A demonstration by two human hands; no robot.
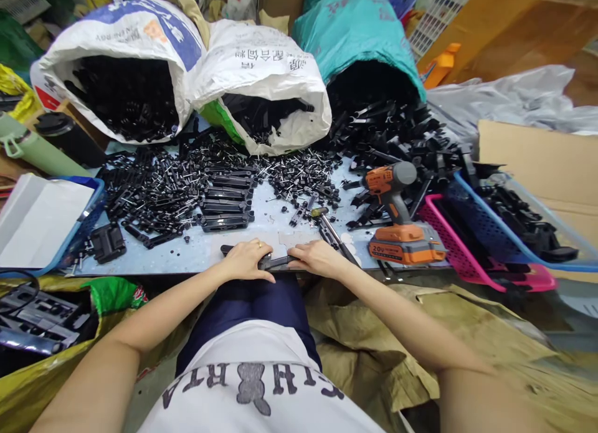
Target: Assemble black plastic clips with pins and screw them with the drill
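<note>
At the front edge of the light blue table [268, 215], my left hand [247, 260] and my right hand [317, 258] both grip one long black part [279, 261]. The left fingers wrap over its left portion, and the right fingers close on its right end. Just behind the hands, several assembled black pieces [228, 207] lie stacked in a row. A hammer [332, 230] rests beside my right hand, its head pointing away. Small black parts and metal pins [301, 177] are heaped farther back.
An orange cordless drill [402, 218] stands to the right, near pink [467, 258] and blue [514, 246] baskets. Two white sacks [126, 37] [261, 59] and a teal sack [359, 31] line the back. A blue basket [96, 202] with white sheets sits left.
</note>
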